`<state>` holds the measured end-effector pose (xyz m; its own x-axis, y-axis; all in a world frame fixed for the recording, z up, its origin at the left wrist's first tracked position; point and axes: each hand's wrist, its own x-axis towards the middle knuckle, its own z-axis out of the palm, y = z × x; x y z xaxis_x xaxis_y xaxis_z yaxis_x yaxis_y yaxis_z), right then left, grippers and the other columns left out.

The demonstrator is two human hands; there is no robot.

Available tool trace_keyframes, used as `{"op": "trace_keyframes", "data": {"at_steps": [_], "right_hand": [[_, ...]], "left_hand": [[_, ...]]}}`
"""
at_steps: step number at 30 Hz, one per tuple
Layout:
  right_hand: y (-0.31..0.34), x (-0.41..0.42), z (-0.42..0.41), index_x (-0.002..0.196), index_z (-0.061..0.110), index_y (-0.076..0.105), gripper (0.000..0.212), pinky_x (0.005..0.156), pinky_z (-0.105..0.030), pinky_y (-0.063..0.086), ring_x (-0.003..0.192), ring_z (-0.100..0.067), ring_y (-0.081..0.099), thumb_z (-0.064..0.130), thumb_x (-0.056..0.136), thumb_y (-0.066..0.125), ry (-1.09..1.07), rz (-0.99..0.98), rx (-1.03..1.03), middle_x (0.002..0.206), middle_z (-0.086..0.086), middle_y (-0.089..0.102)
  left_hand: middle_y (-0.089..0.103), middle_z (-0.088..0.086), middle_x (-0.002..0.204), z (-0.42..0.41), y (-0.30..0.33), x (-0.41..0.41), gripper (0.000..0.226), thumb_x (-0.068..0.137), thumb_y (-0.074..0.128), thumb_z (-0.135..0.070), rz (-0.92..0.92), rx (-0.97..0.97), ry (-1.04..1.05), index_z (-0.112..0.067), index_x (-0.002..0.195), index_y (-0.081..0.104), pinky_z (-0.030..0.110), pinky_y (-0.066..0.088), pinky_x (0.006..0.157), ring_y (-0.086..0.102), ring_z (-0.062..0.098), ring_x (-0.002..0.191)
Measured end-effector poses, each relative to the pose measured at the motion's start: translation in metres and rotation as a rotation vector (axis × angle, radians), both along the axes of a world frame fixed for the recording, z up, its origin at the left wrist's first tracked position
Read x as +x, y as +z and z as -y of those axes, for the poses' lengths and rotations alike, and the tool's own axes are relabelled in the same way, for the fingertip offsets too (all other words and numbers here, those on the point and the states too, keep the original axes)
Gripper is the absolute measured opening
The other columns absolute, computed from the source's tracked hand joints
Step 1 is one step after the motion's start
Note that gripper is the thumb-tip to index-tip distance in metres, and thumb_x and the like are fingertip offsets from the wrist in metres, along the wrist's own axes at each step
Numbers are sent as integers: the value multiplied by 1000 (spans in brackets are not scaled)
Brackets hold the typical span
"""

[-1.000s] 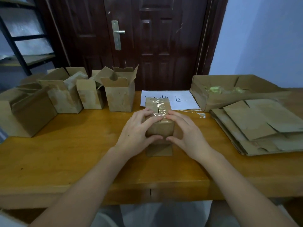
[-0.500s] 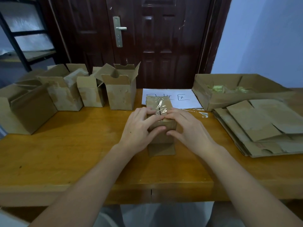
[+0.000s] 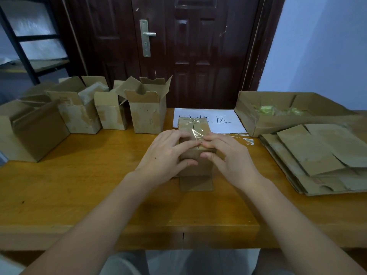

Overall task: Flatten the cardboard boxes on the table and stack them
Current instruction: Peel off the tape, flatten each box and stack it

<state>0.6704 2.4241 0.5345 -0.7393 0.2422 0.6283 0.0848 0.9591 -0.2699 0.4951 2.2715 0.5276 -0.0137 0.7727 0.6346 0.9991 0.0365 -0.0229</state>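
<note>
Your left hand (image 3: 165,153) and right hand (image 3: 228,155) clasp taped box (image 3: 195,147), mid-table (image 3: 89,185), fingertips at seam. Risk: clear tape (image 3: 195,132) stretches, fingers slip — box tips toward paper sign (image 3: 228,124). Flattened stack (image 3: 317,155) right, open boxes (image 3: 147,114) left; free room only toward near edge.

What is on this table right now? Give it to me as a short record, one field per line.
surface: wooden table
in hand: taped box, upright, centre
left hand: grips the box's left side
right hand: grips its right side, fingers at the tape
still standing: open boxes, back left
flattened stack: right side
behind stack: shallow open carton
paper sign: behind the taped box
</note>
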Motion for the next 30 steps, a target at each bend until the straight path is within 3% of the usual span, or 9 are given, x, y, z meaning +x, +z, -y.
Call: {"op": "trace_keyframes", "data": {"at_steps": [4, 7, 12, 15, 17, 19, 22, 30], "right_hand": [[-1, 0, 2, 116, 13, 73, 31, 107, -31, 44, 128, -17, 57, 33, 93, 65, -3, -22, -1, 127, 0, 68], [0, 1, 6, 124, 15, 70, 38, 109, -33, 43, 132, -15, 54, 38, 96, 56, -2, 7, -30, 133, 1, 65], [3, 8, 7, 133, 18, 63, 46, 113, -32, 38, 139, -13, 45, 29, 89, 72, 4, 90, 23, 142, 2, 59], [5, 9, 8, 137, 30, 53, 46, 108, -28, 36, 138, -7, 41, 28, 93, 68, -1, 75, 25, 143, 3, 57], [7, 8, 7, 132, 31, 52, 41, 112, -33, 37, 137, -11, 45, 29, 94, 66, 8, 60, 37, 139, 1, 61], [6, 7, 5, 122, 23, 63, 29, 117, -41, 37, 135, -17, 51, 24, 94, 69, 46, 28, 112, 134, -1, 65], [4, 6, 2, 112, 15, 74, 21, 113, -42, 43, 129, -20, 58, 17, 91, 73, 77, -41, 212, 129, -4, 68], [-4, 5, 6, 99, 7, 77, 12, 102, -46, 51, 120, -28, 65, 6, 88, 76, 61, -138, 443, 123, -10, 71]], "left_hand": [[66, -1, 133, -1, 3, 7, 54, 90, 67, -44, 89, -17, -41, -19, 138, 62, 31, 44, 108, 57, 15, 126], [70, -1, 126, -1, 2, 8, 41, 93, 65, -42, 117, 38, -52, -18, 126, 70, 22, 38, 107, 59, 12, 122], [74, 1, 119, -5, -2, 7, 35, 98, 61, -38, 90, 87, -71, -15, 120, 73, 28, 44, 106, 64, 15, 117], [75, 2, 116, -8, -3, 8, 33, 100, 60, -37, 87, 125, -66, -14, 117, 75, 32, 50, 104, 67, 16, 114], [75, 2, 114, -8, -3, 8, 34, 101, 59, -39, 104, 133, -57, -14, 116, 76, 34, 52, 101, 68, 16, 113], [75, 1, 115, -7, -2, 8, 36, 100, 57, -42, 124, 128, -50, -15, 116, 76, 35, 53, 101, 68, 16, 114], [75, 0, 116, -7, -1, 8, 40, 99, 55, -46, 132, 118, -45, -16, 117, 75, 32, 51, 102, 66, 14, 114], [73, -5, 120, -8, -3, 6, 50, 96, 55, -60, 135, 101, -25, -20, 121, 73, 21, 42, 104, 61, 8, 118]]}}
